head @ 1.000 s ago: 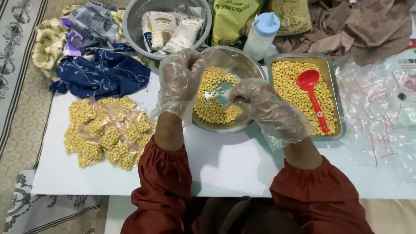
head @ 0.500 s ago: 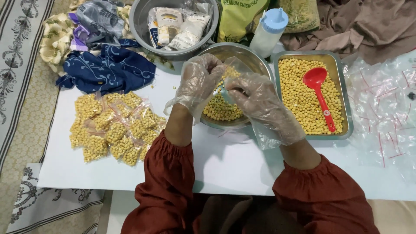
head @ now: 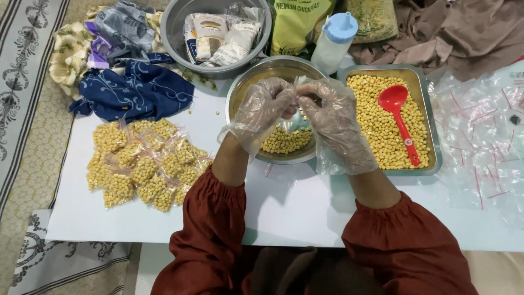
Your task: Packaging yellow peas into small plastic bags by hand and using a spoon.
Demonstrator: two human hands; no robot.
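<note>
Both my hands wear clear plastic gloves and meet over a round steel bowl (head: 243, 87) that holds yellow chickpeas. My left hand (head: 265, 109) and my right hand (head: 330, 117) pinch the top of a small clear plastic bag (head: 297, 121) that hangs between them above the chickpeas. To the right stands a steel tray (head: 428, 109) filled with chickpeas, with a red plastic scoop (head: 401, 120) lying in it. A pile of several small filled bags (head: 144, 164) lies on the white table at the left.
A bigger grey bowl (head: 177, 38) with packets stands at the back, beside a green chickpea sack (head: 300, 22) and a squeeze bottle with a blue cap (head: 335, 41). Empty clear bags with red strips (head: 483, 136) cover the right. Blue and patterned cloths (head: 134, 90) lie at back left.
My hands have risen from the chickpeas and come together at the bag's top, with the small bag hanging between them. The camera view has shifted a little.
</note>
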